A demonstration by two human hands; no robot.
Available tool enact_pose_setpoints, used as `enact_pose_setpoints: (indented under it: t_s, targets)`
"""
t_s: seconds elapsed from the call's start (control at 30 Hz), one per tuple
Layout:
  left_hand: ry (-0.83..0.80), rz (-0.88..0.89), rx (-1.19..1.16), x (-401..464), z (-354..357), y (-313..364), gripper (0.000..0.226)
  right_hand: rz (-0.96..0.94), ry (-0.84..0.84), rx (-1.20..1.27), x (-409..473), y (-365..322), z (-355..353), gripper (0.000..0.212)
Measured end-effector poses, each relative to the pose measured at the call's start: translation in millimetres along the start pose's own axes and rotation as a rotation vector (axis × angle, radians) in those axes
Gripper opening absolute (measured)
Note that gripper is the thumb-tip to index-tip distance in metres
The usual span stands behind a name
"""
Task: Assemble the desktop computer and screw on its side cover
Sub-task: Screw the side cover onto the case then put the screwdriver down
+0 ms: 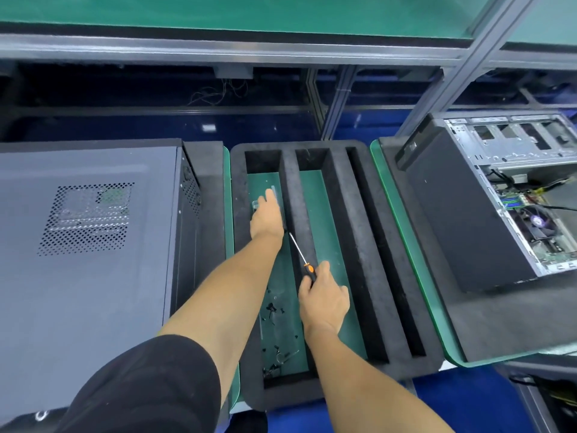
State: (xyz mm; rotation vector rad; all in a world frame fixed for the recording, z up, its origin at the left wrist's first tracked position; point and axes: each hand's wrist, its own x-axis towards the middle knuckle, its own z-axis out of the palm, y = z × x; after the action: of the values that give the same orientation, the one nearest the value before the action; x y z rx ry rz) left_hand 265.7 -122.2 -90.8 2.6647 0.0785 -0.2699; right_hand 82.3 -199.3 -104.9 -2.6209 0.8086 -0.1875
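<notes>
A closed dark computer case point(84, 232) lies on its side at the left, its perforated side cover facing up. Between the two cases stands a black foam tray point(340, 245) with long slots. My left hand point(267, 217) reaches into the left slot over a small clear plastic box point(256, 205); its fingers are hidden from me. My right hand point(323, 300) grips a screwdriver point(301, 254) with an orange and black handle, its shaft pointing away toward my left wrist. Several small black screws point(273, 309) lie loose in the same slot.
An open computer case point(499, 201) rests at the right on black foam, its motherboard, fan and drive bays exposed. A metal frame and a green shelf run across the back. More small parts point(281, 357) lie at the near end of the left slot.
</notes>
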Motion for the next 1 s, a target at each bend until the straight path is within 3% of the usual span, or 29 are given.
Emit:
enact_pose_setpoints:
  t_s: [0.17, 0.37, 0.7, 1.0]
  targets:
    - [0.133, -0.136, -0.507, -63, -22, -1, 0.03, 0.044, -0.105, 0.103, -4, 3, -13, 0.021]
    - [0.06, -0.257, -1.002, -146, -47, -10, 0.031, 0.062, -0.077, 0.317, -52, 8, -43, 0.024]
    - [0.013, -0.274, -1.655, -311, -97, -65, 0.026, -0.172, -0.05, 0.325, -190, 22, -115, 0.024]
    - [0.011, -0.184, -1.763, -383, -130, -114, 0.023, -0.276, -0.089, 0.304, -265, 3, -136, 0.025]
